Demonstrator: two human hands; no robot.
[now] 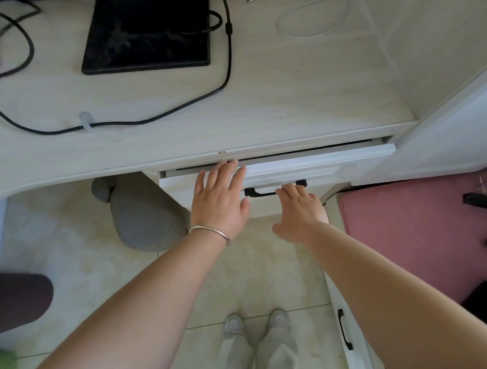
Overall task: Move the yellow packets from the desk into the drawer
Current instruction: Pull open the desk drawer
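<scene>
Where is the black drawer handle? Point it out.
Head view, centre right: the handle sits on the drawer front below the desk edge, partly covered by the right hand, just right of the left hand.

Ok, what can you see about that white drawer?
The drawer is white, looks like painted wood, and sits just under the desk. It is open only a crack, so its inside is hidden. Its front carries a black bar handle. The left hand lies flat on its top edge; the right hand has fingertips on the handle, grip unclear.

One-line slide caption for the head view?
Left hand flat on the barely open drawer, right hand on its black handle.
</scene>
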